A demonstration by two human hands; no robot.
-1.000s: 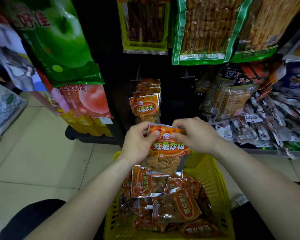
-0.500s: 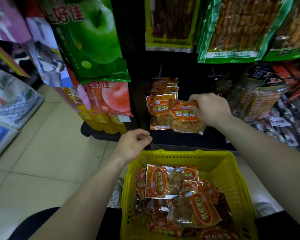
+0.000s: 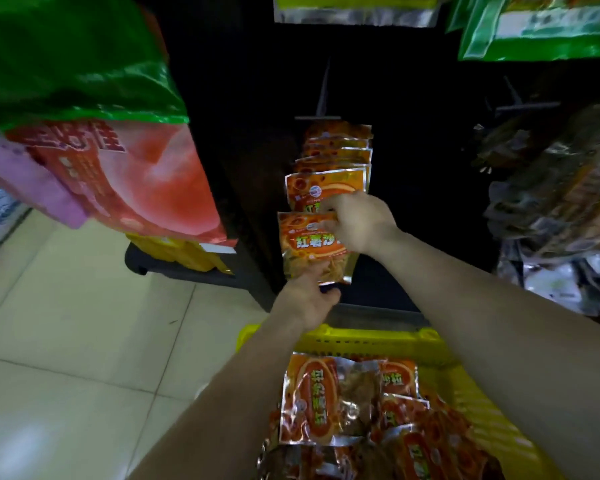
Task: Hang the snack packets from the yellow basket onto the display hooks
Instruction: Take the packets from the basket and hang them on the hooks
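Note:
My right hand (image 3: pixel 359 221) pinches the top of an orange snack packet (image 3: pixel 309 249) and holds it just in front of the row of matching packets (image 3: pixel 333 157) hanging on a display hook (image 3: pixel 321 116). My left hand (image 3: pixel 307 297) touches the packet's lower edge from below; whether it grips the edge I cannot tell. The hook's tip is hidden behind the packets. The yellow basket (image 3: pixel 371 342) sits below, holding several more orange packets (image 3: pixel 329 400).
Large green and pink bags (image 3: pixel 94 133) hang close at the left. Dark snack bags (image 3: pixel 561 188) crowd the right side. Green-edged packs (image 3: pixel 534 26) hang above. Tiled floor (image 3: pixel 77 323) lies at the left of the basket.
My right hand brought the packet up against the hanging row. My left hand rose from above the basket to the packet's bottom edge. The camera moved closer to the rack.

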